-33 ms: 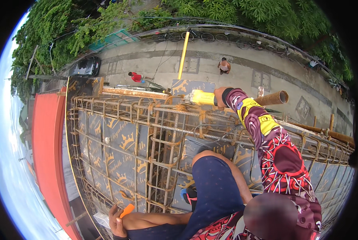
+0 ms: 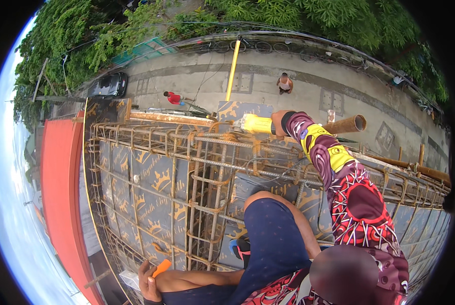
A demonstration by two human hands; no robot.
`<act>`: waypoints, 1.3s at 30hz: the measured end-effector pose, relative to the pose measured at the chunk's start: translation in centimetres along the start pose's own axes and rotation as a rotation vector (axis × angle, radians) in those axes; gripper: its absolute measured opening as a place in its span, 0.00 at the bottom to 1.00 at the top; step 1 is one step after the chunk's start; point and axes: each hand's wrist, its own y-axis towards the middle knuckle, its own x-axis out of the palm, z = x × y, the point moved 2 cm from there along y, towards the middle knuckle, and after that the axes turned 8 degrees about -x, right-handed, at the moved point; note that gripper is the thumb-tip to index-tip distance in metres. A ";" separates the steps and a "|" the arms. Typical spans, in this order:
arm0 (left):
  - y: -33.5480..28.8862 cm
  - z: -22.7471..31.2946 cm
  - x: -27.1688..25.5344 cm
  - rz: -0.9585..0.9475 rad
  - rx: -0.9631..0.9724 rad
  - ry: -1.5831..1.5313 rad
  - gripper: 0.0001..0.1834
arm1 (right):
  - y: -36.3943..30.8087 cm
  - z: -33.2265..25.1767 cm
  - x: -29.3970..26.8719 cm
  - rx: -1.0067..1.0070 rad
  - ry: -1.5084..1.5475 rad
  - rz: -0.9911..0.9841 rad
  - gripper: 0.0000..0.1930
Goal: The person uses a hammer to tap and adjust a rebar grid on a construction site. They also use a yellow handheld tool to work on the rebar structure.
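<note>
My right hand [image 2: 279, 124] reaches forward over the rebar cage, closed around a yellow-bodied power tool [image 2: 259, 124]. The tool's grey head points left, close to the upper bars of the rebar cage [image 2: 207, 138]; whether it touches them I cannot tell. Low on the left, beside my bent leg, my left hand [image 2: 148, 283] has its fingers curled around an orange object [image 2: 162, 267], only partly visible. Next to those fingers is a pale, boxy piece [image 2: 129, 279], which I cannot identify.
Dark printed form panels [image 2: 158, 178] lie under the rebar. A rusty pipe [image 2: 347, 124] juts out beyond my right forearm. Past the edge, far below, a road [image 2: 207, 76] carries two people and a parked dark car [image 2: 110, 85]. A red wall or roof edge [image 2: 62, 188] stands left.
The person in the light top on the road below has shifted posture slightly. My hands and the power tool stay in place.
</note>
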 end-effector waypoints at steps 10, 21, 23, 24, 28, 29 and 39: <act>0.5 0.0 0.2 -0.002 -0.012 0.012 0.35 | -0.1 0.1 -0.6 -0.004 0.022 0.052 0.26; 0.7 -0.6 0.1 -0.009 -0.051 -0.048 0.36 | 0.2 0.7 0.0 -0.004 0.005 0.045 0.27; 0.7 -0.8 0.0 -0.006 -0.061 -0.040 0.36 | -0.1 0.3 -0.4 0.009 -0.012 0.018 0.27; 0.7 -0.9 0.0 -0.006 -0.064 -0.038 0.37 | -0.2 0.3 -0.4 0.011 -0.018 0.019 0.27; 0.7 -0.4 0.2 0.003 -0.066 -0.019 0.37 | -0.4 0.4 -0.5 0.009 -0.031 0.002 0.31; 0.7 0.0 0.3 0.004 -0.063 -0.016 0.37 | -0.4 0.4 -0.5 0.007 -0.032 -0.007 0.33; 0.6 0.0 0.4 -0.009 -0.044 -0.005 0.37 | -0.1 0.6 -0.3 -0.018 0.007 0.055 0.26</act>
